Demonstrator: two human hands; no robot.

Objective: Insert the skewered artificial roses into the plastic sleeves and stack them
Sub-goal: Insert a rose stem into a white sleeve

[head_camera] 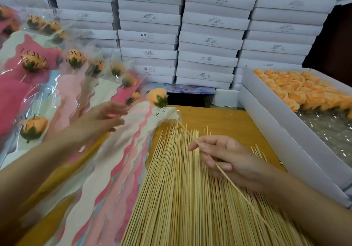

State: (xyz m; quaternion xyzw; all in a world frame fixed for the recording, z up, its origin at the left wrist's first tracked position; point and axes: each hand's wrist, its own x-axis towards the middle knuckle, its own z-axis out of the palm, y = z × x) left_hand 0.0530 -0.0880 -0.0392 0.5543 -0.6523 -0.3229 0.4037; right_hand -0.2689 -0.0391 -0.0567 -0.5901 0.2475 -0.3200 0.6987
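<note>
The right hand (224, 158) is curled around a thin wooden skewer (245, 199), which is pinched between the thumb and fingers partway along its length. An orange rose (157, 97) with a green calyx is carried on the skewer's far tip and is held in the air just above the top edge of the fanned stack of empty plastic sleeves (122, 160). The left hand (102, 120) is blurred; its fingers are stretched out and apart over the sleeves, and nothing is gripped. Whether it touches them cannot be told. A bed of loose skewers (181, 198) is spread on the bench (219, 120) beneath the right hand. Filled sleeves (34, 61) are piled at the left. A white tray of orange roses (297, 91) is set at the right, and stacked white boxes (148, 36) are seen behind.
</note>
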